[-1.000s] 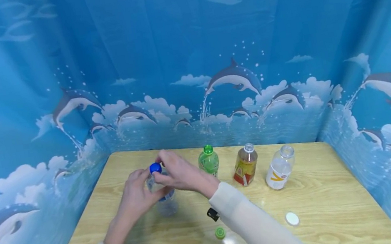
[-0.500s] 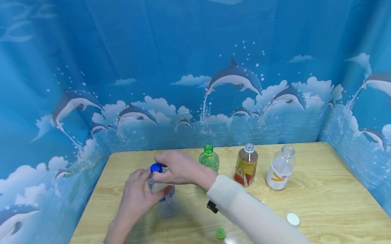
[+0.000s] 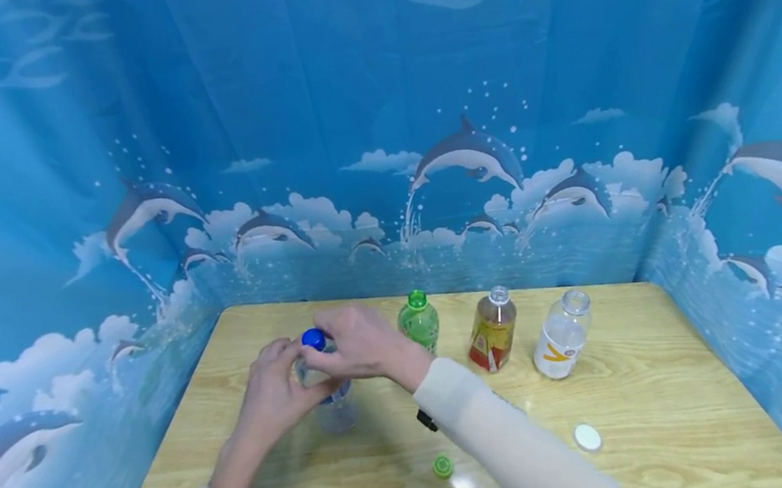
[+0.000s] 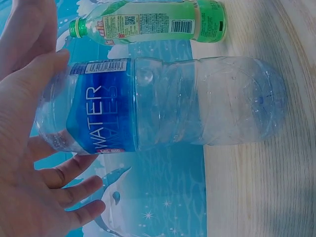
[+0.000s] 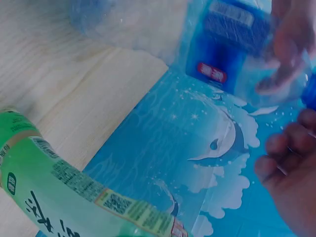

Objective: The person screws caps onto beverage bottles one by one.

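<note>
A clear water bottle (image 4: pixel 168 101) with a blue label stands upright on the table, its blue cap (image 3: pixel 313 339) on top. My left hand (image 3: pixel 273 396) grips the bottle's upper part between thumb and index finger; in the left wrist view the other fingers (image 4: pixel 81 190) spread away from it. At the neck, my right hand (image 3: pixel 364 345) pinches the cap's right side, with its fingers curled. In the right wrist view that right hand (image 5: pixel 291 165) shows at the right edge next to the cap (image 5: pixel 310 94). The thumb's exact contact on the cap is partly hidden.
Uncapped bottles stand right of my hands: a green bottle (image 3: pixel 418 320), a brown-tinted bottle (image 3: pixel 492 330) with a yellow and red label, and a clear bottle (image 3: pixel 562 336). A green cap (image 3: pixel 443 466) and a white cap (image 3: pixel 587 437) lie nearer on the wooden table (image 3: pixel 658 406).
My right hand has turned slightly about the blue cap, its fingers shifting from behind the cap to its right side. The left hand and the bottle stay nearly still.
</note>
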A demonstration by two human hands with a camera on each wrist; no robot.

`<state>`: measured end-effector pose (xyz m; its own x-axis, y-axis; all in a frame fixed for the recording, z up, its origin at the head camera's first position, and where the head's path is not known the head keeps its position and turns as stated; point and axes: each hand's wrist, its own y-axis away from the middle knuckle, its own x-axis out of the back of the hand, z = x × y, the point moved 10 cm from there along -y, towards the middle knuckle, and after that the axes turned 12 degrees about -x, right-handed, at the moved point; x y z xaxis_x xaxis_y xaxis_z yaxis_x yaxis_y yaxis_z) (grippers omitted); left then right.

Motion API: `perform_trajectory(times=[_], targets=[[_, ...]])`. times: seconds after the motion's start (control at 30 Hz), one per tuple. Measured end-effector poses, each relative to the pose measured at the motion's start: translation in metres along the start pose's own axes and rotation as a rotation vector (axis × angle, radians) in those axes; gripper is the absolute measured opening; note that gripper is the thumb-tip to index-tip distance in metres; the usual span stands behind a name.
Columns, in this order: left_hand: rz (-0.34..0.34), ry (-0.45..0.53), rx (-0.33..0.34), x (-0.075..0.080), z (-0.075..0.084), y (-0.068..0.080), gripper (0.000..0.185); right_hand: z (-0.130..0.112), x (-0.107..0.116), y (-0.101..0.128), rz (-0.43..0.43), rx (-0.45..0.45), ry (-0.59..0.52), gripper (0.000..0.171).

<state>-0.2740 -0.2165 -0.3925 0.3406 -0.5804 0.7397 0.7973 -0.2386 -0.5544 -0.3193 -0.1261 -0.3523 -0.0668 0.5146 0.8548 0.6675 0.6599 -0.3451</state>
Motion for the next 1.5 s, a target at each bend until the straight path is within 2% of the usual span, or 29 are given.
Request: perform_trajectory(times=[0.13,0.3,0.43,0.57,0.63,0.77,0.9,1.0,1.3,1.5], targets=[[-0.016,0.003,0.013,-0.003,-0.002,0.000,0.054,0.002,-0.005,-0.003,-0.117,0.019,0.058,0.027],[-0.035,-0.003,0.048,-0.006,-0.005,0.001,0.058,0.000,-0.005,-0.004,-0.143,0.022,0.024,0.029],[-0.040,-0.028,0.067,-0.006,-0.006,0.000,0.060,0.000,-0.001,-0.005,-0.085,-0.016,0.011,0.035],[-0.027,-0.041,0.054,-0.004,-0.005,-0.002,0.052,-0.003,0.006,-0.005,0.027,-0.025,0.085,0.042],[-0.022,-0.042,0.053,-0.004,-0.005,-0.002,0.051,-0.003,0.007,-0.004,0.047,-0.029,0.124,0.046],[-0.032,-0.036,0.058,-0.004,-0.006,-0.001,0.057,-0.001,0.005,-0.003,-0.038,-0.028,0.144,0.043],[-0.029,-0.046,0.039,-0.004,-0.005,-0.001,0.062,0.000,0.004,-0.002,-0.121,-0.007,0.154,0.031],[-0.021,-0.052,0.025,-0.003,-0.004,0.000,0.061,0.001,0.003,-0.001,-0.142,0.005,0.152,0.023],[-0.021,-0.056,0.020,-0.005,-0.006,-0.001,0.060,0.000,0.000,-0.004,-0.160,0.022,0.167,0.022],[-0.010,-0.046,0.024,-0.002,-0.005,0.000,0.057,-0.003,-0.003,-0.005,-0.203,0.004,0.101,0.024]])
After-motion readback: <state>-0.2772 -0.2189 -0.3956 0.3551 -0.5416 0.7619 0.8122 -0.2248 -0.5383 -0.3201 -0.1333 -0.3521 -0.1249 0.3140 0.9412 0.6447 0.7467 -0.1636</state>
